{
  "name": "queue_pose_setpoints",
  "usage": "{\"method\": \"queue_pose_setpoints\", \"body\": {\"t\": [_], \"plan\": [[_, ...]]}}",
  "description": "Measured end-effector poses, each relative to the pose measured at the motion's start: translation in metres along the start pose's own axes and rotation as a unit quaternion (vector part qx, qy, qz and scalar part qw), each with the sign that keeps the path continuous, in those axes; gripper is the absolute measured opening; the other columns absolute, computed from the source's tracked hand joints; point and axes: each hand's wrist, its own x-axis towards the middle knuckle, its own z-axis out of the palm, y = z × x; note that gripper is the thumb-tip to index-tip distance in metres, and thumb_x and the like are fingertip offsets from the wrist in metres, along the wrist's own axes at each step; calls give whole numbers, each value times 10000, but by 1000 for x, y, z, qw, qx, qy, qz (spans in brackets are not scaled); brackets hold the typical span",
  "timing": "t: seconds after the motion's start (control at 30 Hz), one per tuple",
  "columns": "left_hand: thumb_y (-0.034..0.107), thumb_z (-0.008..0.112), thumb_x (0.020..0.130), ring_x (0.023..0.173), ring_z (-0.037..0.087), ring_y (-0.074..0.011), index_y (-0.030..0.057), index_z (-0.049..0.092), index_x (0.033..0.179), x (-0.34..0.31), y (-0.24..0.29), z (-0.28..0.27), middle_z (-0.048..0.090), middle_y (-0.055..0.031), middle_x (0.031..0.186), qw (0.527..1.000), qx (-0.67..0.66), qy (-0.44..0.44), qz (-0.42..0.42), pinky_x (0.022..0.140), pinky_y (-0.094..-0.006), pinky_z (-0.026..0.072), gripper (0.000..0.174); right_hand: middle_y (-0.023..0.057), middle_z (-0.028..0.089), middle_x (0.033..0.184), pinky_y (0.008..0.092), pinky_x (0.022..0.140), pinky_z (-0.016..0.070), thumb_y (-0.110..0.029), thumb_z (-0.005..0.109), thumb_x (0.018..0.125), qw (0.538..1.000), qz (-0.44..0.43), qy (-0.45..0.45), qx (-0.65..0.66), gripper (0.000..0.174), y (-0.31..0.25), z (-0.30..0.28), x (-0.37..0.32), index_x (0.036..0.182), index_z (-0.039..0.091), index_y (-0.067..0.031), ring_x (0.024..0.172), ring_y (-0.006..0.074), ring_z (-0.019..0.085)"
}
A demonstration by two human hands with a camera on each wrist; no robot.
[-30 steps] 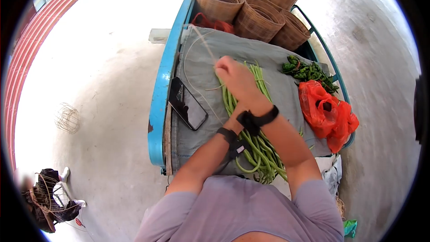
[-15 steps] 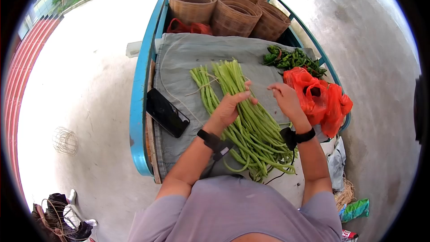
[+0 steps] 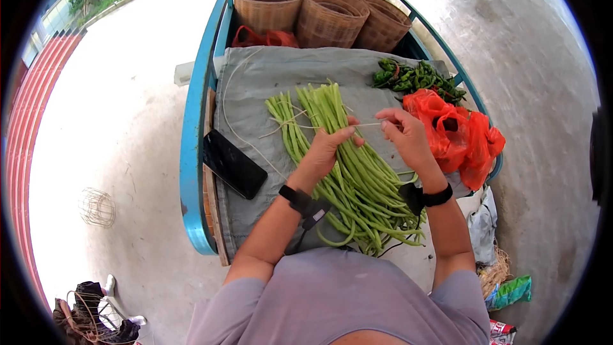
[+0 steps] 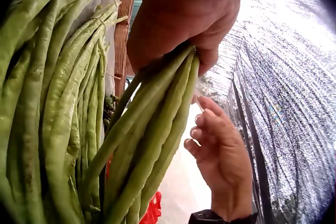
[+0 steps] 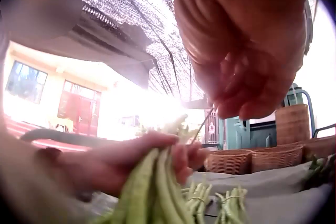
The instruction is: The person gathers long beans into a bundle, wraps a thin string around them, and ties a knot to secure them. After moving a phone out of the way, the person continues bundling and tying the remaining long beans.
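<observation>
Long green beans [image 3: 367, 172] lie in bundles on a grey cloth. The left hand [image 3: 327, 152] grips the upper part of one bundle; in the left wrist view its fingers [image 4: 184, 40] curl round several beans [image 4: 152, 134]. The right hand [image 3: 410, 139], to the right of it, pinches a thin pale strand [image 3: 367, 125] that runs across to the left hand. In the right wrist view the strand [image 5: 203, 124] slants down from the right fingertips. A smaller bundle [image 3: 290, 128], tied with a strand, lies left of the gripped beans.
A black phone [image 3: 235, 165] lies at the cloth's left edge. Woven baskets [image 3: 332, 19] stand at the back of the blue cart [image 3: 191, 172]. Green peppers [image 3: 418, 80] and red plastic bags [image 3: 450, 131] are on the right. Another person [image 3: 96, 319] is at lower left.
Since a second ago the hands have moved apart, the left down onto the beans and the right across to the right. The strand between them now looks straight. The head view has shifted.
</observation>
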Motion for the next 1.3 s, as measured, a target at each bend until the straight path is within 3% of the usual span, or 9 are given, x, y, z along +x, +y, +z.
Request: {"method": "queue_pose_setpoints", "body": {"t": [0.23, 0.43, 0.53, 0.63, 0.73, 0.87, 0.97, 1.1, 1.3], "plan": [[110, 657, 851, 765, 639, -186, 11, 550, 1053, 6, -13, -20, 613, -90, 941, 994, 96, 40, -28, 674, -319, 538, 249, 27, 587, 793, 232, 592, 427, -35, 554, 870, 987, -146, 56, -47, 181, -50, 34, 9, 1034, 627, -55, 653, 114, 541], [260, 469, 949, 724, 603, -174, 37, 558, 1058, 12, -31, -18, 606, -82, 930, 897, 380, 133, 183, 683, -326, 508, 263, 50, 648, 908, 356, 648, 480, -108, 603, 803, 937, -300, -16, -175, 244, -57, 103, 14, 1044, 627, -138, 773, 254, 634], [322, 415, 963, 711, 595, -177, 37, 557, 1048, 5, -29, -15, 598, -81, 892, 889, 384, 117, 219, 680, -328, 502, 330, 74, 644, 971, 350, 701, 487, -121, 615, 835, 886, -289, -118, -344, 293, -51, 124, 15, 1126, 605, -84, 784, 281, 623], [384, 361, 978, 699, 587, -180, 36, 556, 1037, 0, -22, -13, 590, -81, 854, 902, 353, 93, 232, 677, -330, 496, 404, 59, 647, 1006, 309, 710, 483, -138, 609, 852, 926, -273, -174, -194, 326, -67, 111, 17, 1172, 586, -84, 795, 223, 633], [447, 307, 992, 686, 579, -183, 35, 555, 1027, -7, -14, -7, 581, -80, 816, 935, 273, 51, 220, 673, -332, 489, 482, 9, 650, 947, 307, 675, 477, -205, 559, 910, 994, -83, -48, 58, 305, -75, 85, 26, 1207, 563, -135, 778, 147, 616], [585, 189, 983, 636, 559, -196, 42, 554, 976, -6, -9, -8, 553, -74, 727, 998, 59, 2, -3, 638, -328, 475, 653, 20, 633, 950, 243, 683, 482, -219, 519, 957, 978, 98, 8, 185, 275, -14, 45, 59, 1195, 564, -89, 764, 91, 592], [682, 132, 935, 557, 521, -206, 53, 552, 895, -5, -6, 1, 515, -70, 645, 999, -8, -37, -14, 597, -327, 460, 758, 15, 611, 1013, 226, 656, 476, -213, 518, 969, 915, 177, -275, 236, 294, 27, 47, 70, 1235, 558, -95, 750, 71, 578], [744, 115, 893, 497, 465, -211, 57, 537, 861, -9, 2, 2, 461, -62, 592, 996, -29, -65, -54, 601, -356, 449, 806, 16, 637, 1048, 255, 744, 495, -157, 528, 958, 904, 101, -380, 167, 374, -4, 60, 69, 1331, 517, -137, 841, 91, 593], [727, 114, 905, 470, 459, -212, 60, 532, 862, -8, -1, -3, 447, -56, 567, 994, -55, -79, -59, 587, -362, 450, 788, -15, 660, 928, 255, 822, 463, -11, 542, 887, 921, 45, -385, 27, 244, 26, 60, 77, 1110, 623, -66, 868, 76, 576]]}}
